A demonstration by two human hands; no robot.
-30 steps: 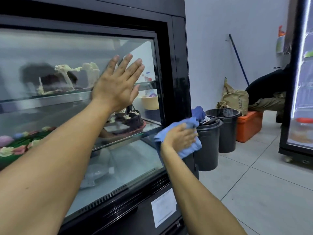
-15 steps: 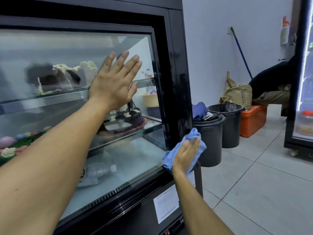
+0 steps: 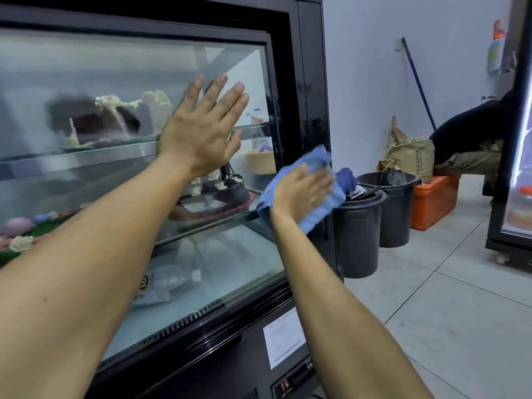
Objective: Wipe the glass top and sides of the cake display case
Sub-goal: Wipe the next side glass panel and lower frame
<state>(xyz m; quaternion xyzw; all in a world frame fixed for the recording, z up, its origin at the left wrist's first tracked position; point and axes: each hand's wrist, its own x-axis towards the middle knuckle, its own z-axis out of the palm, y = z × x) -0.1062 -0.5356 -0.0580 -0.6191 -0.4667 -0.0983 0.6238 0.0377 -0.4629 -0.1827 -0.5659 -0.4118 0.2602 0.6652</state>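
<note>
The black-framed cake display case (image 3: pixel 311 90) fills the left of the view, its glass front (image 3: pixel 115 70) misted over shelves of cakes. My left hand (image 3: pixel 201 131) lies flat on the glass with fingers spread, at the upper shelf's height. My right hand (image 3: pixel 302 191) presses a blue cloth (image 3: pixel 316 214) against the case's right frame, level with the middle shelf. The fingers look straight over the cloth. A chocolate cake (image 3: pixel 227 188) sits on the shelf between my two hands.
Two black bins (image 3: pixel 359 240) (image 3: pixel 394 214) stand on the tiled floor right of the case, then an orange box (image 3: pixel 431 205) and a brown paper sack (image 3: pixel 411 156). A seated person (image 3: pixel 466 139) is at the wall. A lit fridge (image 3: pixel 518 168) stands at the far right.
My right hand has moved the blue cloth down the case's right frame and then back up to the middle shelf's height. My left hand has stayed flat on the glass.
</note>
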